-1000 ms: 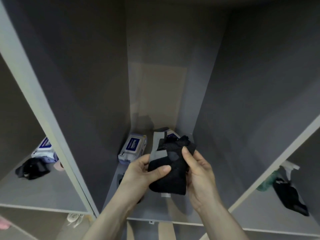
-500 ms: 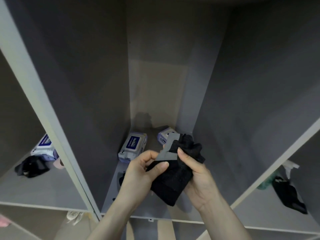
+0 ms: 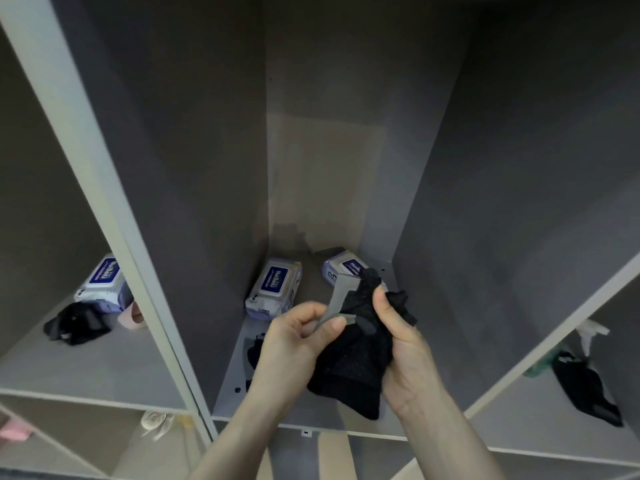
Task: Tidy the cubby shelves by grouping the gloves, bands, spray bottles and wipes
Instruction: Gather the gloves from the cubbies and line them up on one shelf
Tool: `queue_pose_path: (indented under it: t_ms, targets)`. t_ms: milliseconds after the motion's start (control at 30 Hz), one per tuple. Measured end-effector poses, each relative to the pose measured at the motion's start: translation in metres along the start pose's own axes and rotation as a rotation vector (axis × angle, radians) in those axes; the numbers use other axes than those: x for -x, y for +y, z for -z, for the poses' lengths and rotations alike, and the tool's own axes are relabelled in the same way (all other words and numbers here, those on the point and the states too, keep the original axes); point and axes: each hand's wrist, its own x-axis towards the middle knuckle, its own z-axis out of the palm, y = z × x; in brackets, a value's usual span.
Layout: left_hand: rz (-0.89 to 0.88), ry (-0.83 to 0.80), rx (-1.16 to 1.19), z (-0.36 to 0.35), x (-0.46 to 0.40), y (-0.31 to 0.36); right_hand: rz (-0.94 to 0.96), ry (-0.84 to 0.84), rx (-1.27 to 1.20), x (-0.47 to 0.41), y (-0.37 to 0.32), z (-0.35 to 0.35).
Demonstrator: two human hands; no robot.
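Observation:
Both hands hold a black glove [image 3: 349, 368] with a grey strap in front of the middle cubby. My left hand [image 3: 294, 344] pinches the grey strap [image 3: 337, 301] between thumb and fingers. My right hand [image 3: 401, 344] grips the glove's bunched upper part. Two wipe packs [image 3: 273, 287] [image 3: 343, 268] lie at the back of the middle cubby floor. Another dark item [image 3: 254, 351] lies on that floor, mostly hidden behind my left hand.
The left cubby holds a wipe pack [image 3: 104, 282], a black glove [image 3: 78, 322] and a pink band [image 3: 133, 315]. In the right cubby are a black glove [image 3: 585, 386] and a spray bottle [image 3: 588, 336]. White dividers [image 3: 104, 209] separate the cubbies. Lower shelves hold a pink item [image 3: 14, 429].
The glove has tilted and bunched between my hands. My left hand has shifted from the glove body to pinching the grey strap. The two wipe packs behind are now more exposed.

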Motion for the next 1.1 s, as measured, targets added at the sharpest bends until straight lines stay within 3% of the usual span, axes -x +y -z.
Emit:
queue_pose_path:
  t_ms: [133, 233, 333, 533, 800, 900, 1000, 1100]
  targets:
    - [0.006, 0.035, 0.052, 0.001, -0.001, -0.017, -0.196, -0.122, -0.028, 0.005, 0.020, 0.014]
    - [0.038, 0.046, -0.022, 0.008, -0.001, -0.035, -0.167, 0.015, 0.178, -0.001, 0.031, 0.030]
    - [0.045, 0.097, -0.241, 0.026, 0.001, -0.054, -0.110, 0.156, 0.287, -0.010, 0.033, 0.040]
    - [0.137, 0.169, -0.593, 0.087, -0.015, -0.102, -0.110, 0.241, 0.431, -0.028, 0.044, 0.051]
    - [0.380, -0.257, -1.372, 0.132, -0.025, -0.193, 0.006, 0.177, 0.657, -0.025, 0.052, 0.056]
    - [0.268, -0.165, -1.502, 0.134, -0.022, -0.207, 0.069, 0.154, 0.683, -0.024, 0.051, 0.057]
    - [0.157, -0.041, -1.467, 0.136, -0.020, -0.211, 0.111, 0.119, 0.706, -0.022, 0.051, 0.059]
    - [0.163, 0.086, -1.359, 0.137, -0.019, -0.214, 0.138, 0.057, 0.747, -0.019, 0.050, 0.063]
